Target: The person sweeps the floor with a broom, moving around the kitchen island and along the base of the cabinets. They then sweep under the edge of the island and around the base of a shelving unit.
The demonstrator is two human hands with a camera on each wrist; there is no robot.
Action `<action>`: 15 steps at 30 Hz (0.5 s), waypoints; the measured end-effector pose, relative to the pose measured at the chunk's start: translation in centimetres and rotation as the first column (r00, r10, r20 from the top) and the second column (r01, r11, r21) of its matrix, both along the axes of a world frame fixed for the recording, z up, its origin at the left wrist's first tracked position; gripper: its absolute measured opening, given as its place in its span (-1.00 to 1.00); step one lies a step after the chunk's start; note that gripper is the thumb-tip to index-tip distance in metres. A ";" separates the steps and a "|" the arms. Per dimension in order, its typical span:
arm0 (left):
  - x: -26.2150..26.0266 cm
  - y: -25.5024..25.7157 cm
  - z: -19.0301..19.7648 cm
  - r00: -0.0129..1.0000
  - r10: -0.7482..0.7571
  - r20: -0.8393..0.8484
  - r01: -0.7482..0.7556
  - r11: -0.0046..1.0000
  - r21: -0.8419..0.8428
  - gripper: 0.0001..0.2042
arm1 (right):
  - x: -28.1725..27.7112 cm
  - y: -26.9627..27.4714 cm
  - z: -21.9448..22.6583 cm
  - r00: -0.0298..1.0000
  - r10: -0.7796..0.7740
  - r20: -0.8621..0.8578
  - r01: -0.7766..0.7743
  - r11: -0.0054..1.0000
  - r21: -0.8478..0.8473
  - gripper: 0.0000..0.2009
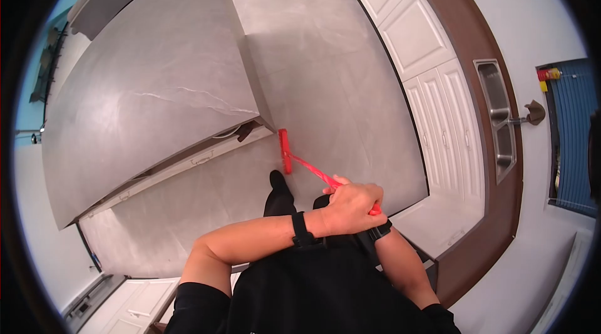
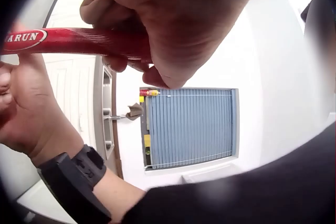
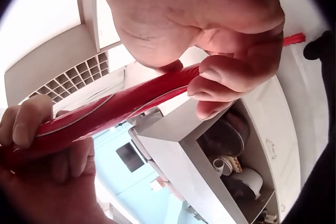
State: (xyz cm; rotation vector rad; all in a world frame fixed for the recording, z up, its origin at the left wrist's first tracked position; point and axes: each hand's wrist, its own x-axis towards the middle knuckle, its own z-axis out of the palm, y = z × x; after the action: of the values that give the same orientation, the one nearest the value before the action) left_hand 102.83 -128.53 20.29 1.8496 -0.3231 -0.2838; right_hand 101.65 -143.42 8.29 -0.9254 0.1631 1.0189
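Observation:
A red broom [image 1: 285, 151] rests its head on the grey floor beside a black shoe [image 1: 276, 180]. Its red handle [image 1: 313, 172] slants up to both hands. My left hand [image 1: 354, 207] grips the upper part, its fingers curled round the handle [image 2: 79, 41] in the left wrist view. Below it on the handle, my right hand [image 3: 210, 24] has its fingers curled round the shaft [image 3: 126, 103]; in the head view the left hand mostly hides it. Small red bristles [image 3: 294, 39] show beyond the right hand.
A large grey-topped island [image 1: 156, 71] stands at the left, its corner close to the broom head. White cabinets [image 1: 416, 33] and a brown counter [image 1: 466, 40] with a double sink [image 1: 494, 93] line the right. Pans [image 3: 226, 134] sit inside an open compartment.

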 end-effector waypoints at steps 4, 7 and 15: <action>2.7 -1.1 -2.2 0.998 -0.069 0.013 0.068 0.995 0.075 -0.76 | 3.9 -1.0 -0.8 0.968 0.180 0.174 -0.163 0.981 -0.110 -0.70; 4.2 -1.1 -3.3 0.999 -0.048 -0.025 0.046 0.997 -0.067 -0.66 | 6.6 -4.2 -6.8 0.896 0.249 0.367 -0.205 0.966 -0.157 -0.70; 9.1 15.0 -10.8 0.732 0.562 0.384 -0.548 0.151 0.823 -0.49 | 18.6 -9.3 -3.6 0.735 0.370 -0.568 -0.603 0.740 -0.297 -0.70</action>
State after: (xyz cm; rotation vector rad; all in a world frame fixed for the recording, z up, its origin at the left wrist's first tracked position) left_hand 111.89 -113.56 9.48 2.9192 0.7690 0.1240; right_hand 120.27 -152.76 4.72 -1.1722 0.6237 1.7756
